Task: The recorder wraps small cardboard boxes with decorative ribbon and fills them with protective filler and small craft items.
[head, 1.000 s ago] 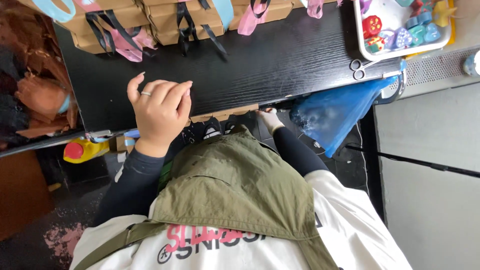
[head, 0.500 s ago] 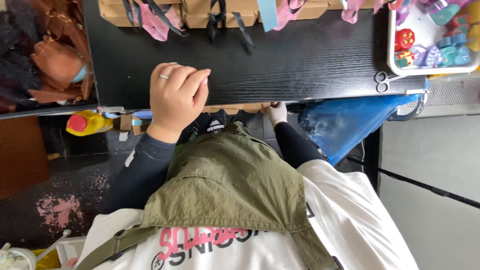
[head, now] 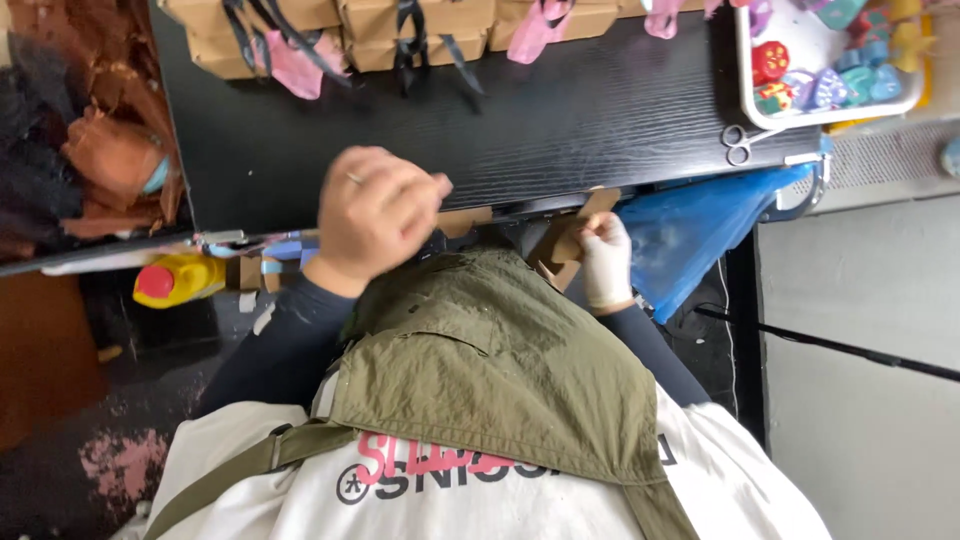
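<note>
Flat brown cardboard piece (head: 566, 240) sits at centre frame, at the black table (head: 600, 110) edge, still unfolded. Your right hand (head: 604, 256) is clamped on it; your left hand (head: 378, 212) hovers loosely curled, empty. Finished boxes (head: 380, 20) line the top edge.

The left hand (head: 380, 215) is motion-blurred; its finger positions cannot be determined. The brown cardboard piece (head: 560, 245) in the right hand (head: 605, 255) is partly hidden below the black table (head: 560, 120) edge. The far cardboard boxes (head: 400, 25) and the right tray (head: 830, 110) are cut off by the frame edge.
</note>
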